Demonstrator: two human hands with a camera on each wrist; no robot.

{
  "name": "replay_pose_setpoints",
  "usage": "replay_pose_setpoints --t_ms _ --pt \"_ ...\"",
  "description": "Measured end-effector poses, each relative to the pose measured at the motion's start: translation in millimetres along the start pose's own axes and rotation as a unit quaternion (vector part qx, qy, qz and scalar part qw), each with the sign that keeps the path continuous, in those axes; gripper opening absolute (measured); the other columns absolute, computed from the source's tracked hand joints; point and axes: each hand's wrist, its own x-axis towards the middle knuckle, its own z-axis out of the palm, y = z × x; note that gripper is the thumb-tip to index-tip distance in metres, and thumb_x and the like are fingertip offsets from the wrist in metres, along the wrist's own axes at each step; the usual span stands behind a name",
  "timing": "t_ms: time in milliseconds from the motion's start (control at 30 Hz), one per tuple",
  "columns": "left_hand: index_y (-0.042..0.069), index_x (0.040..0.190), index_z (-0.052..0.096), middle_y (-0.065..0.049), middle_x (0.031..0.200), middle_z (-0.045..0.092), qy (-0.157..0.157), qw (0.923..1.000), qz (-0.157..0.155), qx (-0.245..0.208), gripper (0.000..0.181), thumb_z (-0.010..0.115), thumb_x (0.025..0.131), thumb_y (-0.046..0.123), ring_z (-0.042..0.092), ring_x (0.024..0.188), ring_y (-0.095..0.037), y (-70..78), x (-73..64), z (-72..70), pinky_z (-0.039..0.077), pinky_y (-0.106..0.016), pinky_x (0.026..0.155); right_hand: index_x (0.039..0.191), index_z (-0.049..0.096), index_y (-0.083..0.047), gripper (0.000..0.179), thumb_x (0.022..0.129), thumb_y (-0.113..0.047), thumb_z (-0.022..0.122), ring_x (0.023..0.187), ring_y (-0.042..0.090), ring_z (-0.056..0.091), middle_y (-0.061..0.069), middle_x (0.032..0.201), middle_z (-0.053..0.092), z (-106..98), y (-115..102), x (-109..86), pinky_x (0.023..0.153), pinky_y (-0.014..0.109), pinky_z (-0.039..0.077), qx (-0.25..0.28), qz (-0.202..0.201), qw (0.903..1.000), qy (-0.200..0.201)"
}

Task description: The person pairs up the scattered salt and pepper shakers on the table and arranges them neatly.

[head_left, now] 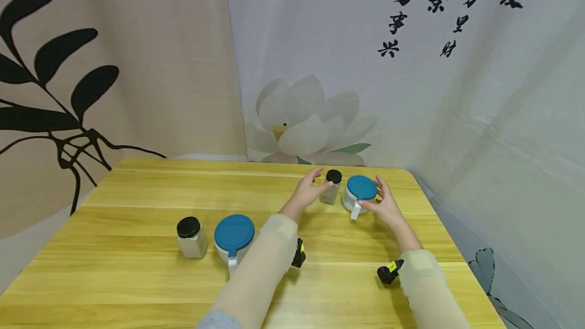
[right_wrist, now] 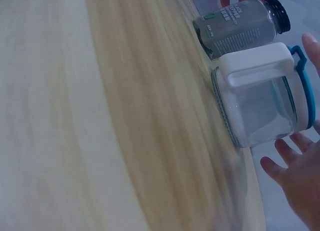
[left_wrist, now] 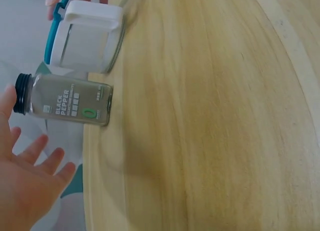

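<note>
A black-capped black pepper bottle stands upright near the table's far edge; its printed label shows in the left wrist view. My left hand is at its left side, fingers spread, thumb close to the cap; contact is unclear. Just right of the bottle stands a clear jar with a blue lid and white handle. Around that jar's right side is my right hand, thumb near the handle and fingers apart beside the lid. Neither hand visibly grips anything.
Nearer on the left, a second black-capped bottle stands beside another blue-lidded jar, which my left forearm partly covers. The wooden table ends at a curtain behind.
</note>
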Motion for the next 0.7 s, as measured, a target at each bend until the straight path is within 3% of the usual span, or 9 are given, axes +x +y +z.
replay_pose_setpoints --t_ms 367,700 --pt "0.018 0.148 0.036 -0.011 0.147 0.038 0.017 0.9993 -0.033 -0.009 0.067 0.067 0.091 0.033 0.034 0.134 -0.034 18.7 -9.7 20.9 0.035 -0.049 0.104 0.153 0.0 -0.004 0.099 0.086 -0.009 0.073 0.136 0.047 0.021 0.027 0.153 0.011 -7.6 5.8 -6.8 0.107 0.059 0.023 0.018 0.003 0.9997 -0.013" --pt "0.015 0.147 0.038 -0.013 0.145 0.042 0.031 0.9991 -0.028 0.002 0.065 0.067 0.091 0.031 0.039 0.131 -0.033 22.2 -17.7 37.6 0.036 -0.047 0.104 0.154 -0.001 -0.008 0.098 0.087 -0.013 0.072 0.138 0.047 0.015 0.019 0.157 0.003 -9.6 14.2 -16.5 0.106 0.063 0.02 0.036 0.015 0.999 -0.022"
